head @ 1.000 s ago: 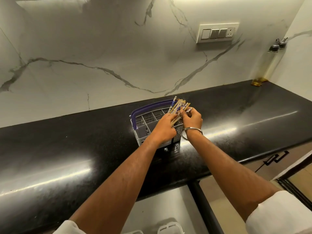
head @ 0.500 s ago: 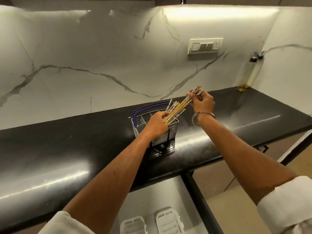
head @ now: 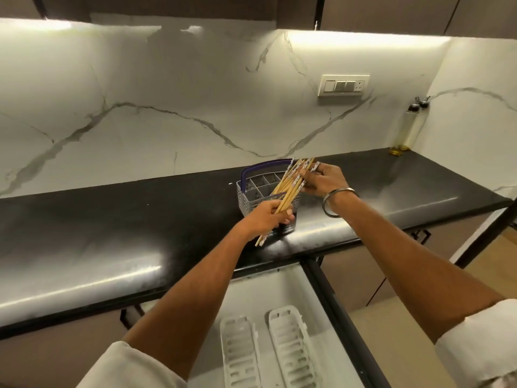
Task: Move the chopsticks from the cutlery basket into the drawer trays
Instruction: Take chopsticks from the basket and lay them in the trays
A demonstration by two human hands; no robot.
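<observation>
A bundle of wooden chopsticks (head: 291, 186) with patterned ends slants above the grey cutlery basket (head: 246, 198), which has a purple handle and stands on the black counter. My left hand (head: 265, 217) grips the bundle near its lower end. My right hand (head: 321, 180), with a metal bangle on the wrist, pinches the upper ends. The bundle is out of the basket and its lower tips hang past my left hand. Below the counter an open white drawer (head: 279, 284) holds two white slotted trays (head: 240, 357), side by side.
An oil bottle (head: 408, 130) stands at the far right corner of the black counter (head: 112, 233). A switch plate (head: 344, 85) is on the marble wall. The drawer's dark right side rail (head: 344, 326) runs toward me beside closed cabinet fronts.
The chopsticks have come up out of the basket. My left hand went from the basket rim to gripping the bundle's lower end, and the view pulled back, showing more of the open drawer.
</observation>
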